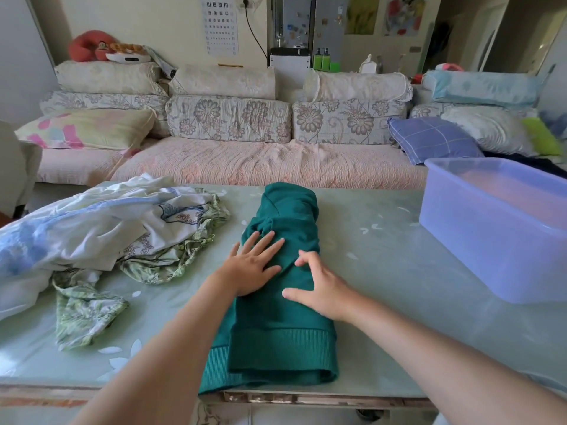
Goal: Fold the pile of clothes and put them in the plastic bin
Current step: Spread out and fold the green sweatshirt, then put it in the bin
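Pressed top [276,326] with flat left hand [251,268], touched it with bent right hand [322,289], couldn't tell if pinching. Lay pointing away, bin [491,240] nearer right.

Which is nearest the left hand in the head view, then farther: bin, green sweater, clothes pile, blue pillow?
1. Green sweater, under the left hand.
2. Clothes pile, to its left.
3. Bin, far right.
4. Blue pillow, back right.

Bright and evenly lit by soft daylight, strongest toward 2 o'clock. Sheen on the desk [383,271] at 4 o'clock; only faint shadows beside the sweater [276,317]. Bowed by wide-angle distortion at 9 and 3 o'clock. Slightly soft and smeared toward 12 o'clock.
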A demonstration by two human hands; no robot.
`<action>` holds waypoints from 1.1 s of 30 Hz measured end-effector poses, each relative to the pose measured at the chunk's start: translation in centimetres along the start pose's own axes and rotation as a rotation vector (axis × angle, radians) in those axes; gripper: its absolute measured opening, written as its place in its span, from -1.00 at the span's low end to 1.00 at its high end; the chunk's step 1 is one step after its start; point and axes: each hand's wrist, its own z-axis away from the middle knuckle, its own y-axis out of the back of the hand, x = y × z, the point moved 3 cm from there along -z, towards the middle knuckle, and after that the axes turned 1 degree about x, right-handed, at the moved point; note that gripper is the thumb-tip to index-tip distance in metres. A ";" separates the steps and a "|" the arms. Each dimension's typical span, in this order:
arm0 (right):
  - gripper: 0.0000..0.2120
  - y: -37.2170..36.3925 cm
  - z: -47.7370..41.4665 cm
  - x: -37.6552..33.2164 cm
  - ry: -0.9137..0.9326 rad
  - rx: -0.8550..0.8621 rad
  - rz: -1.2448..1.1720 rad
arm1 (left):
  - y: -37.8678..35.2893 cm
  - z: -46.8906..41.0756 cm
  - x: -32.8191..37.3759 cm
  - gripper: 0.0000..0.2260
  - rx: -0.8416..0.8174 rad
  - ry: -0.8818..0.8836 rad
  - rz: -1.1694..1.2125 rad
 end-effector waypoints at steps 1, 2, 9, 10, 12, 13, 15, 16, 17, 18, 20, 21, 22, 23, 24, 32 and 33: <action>-0.49 0.3 0.2 0.3 0.040 -0.003 0.054 | -0.1 0.2 -0.3 -0.41 0.021 0.005 -0.011; -0.60 0.6 0.4 0.4 0.099 -0.003 0.115 | -0.2 0.4 -0.4 -0.35 0.046 0.009 -0.010; -0.19 1.8 1.9 -0.7 0.388 -0.216 0.520 | 0.9 1.4 0.9 -0.33 0.308 -0.068 -0.288; -0.17 1.8 2.1 -0.7 0.406 -0.271 0.602 | 1.3 1.8 1.6 -0.39 0.378 -0.196 -0.310; -0.07 1.6 2.7 -0.6 0.394 -0.357 0.707 | 1.2 2.7 2.3 -0.49 0.333 -0.409 -0.280; 0.01 1.5 3.1 -0.5 0.366 -0.387 0.723 | 0.9 3.3 2.1 -0.53 0.232 -0.414 -0.197; 0.09 1.3 3.8 -0.5 0.341 -0.410 0.722 | -0.2 4.5 1.3 -0.52 -0.068 -0.257 -0.066; 0.10 1.3 4.1 -0.8 0.369 -0.388 0.712 | -0.5 5.1 0.8 -0.42 -0.138 -0.208 -0.072; 0.09 1.2 4.3 -1.2 0.418 -0.350 0.696 | -0.6 5.5 0.4 -0.30 -0.159 -0.183 -0.093; 0.06 1.2 4.5 -1.4 0.475 -0.309 0.680 | -0.5 5.8 0.2 -0.23 -0.164 -0.171 -0.096; -0.03 1.0 4.9 -1.6 0.597 -0.234 0.679 | -0.2 6.2 0.2 -0.19 -0.177 -0.158 -0.054; -0.09 0.8 5.0 -1.4 0.638 -0.214 0.671 | -0.1 6.4 0.2 -0.19 -0.189 -0.144 -0.030; -0.15 0.7 5.1 -1.1 0.653 -0.203 0.637 | -0.1 6.6 0.3 -0.19 -0.196 -0.134 -0.014; -0.23 0.8 5.2 -0.8 0.645 -0.190 0.578 | 0.0 6.8 0.5 -0.21 -0.195 -0.132 -0.013; -0.33 1.1 5.2 -0.7 0.631 -0.162 0.502 | 0.3 6.9 0.7 -0.25 -0.181 -0.137 -0.026; -0.78 6.7 5.6 -0.4 0.493 0.181 -0.017 | 2.6 8.2 3.4 -0.58 -0.068 -0.281 0.310; -0.72 7.0 5.6 -0.1 0.434 0.221 -0.057 | 2.8 8.4 3.5 -0.67 -0.122 -0.212 0.445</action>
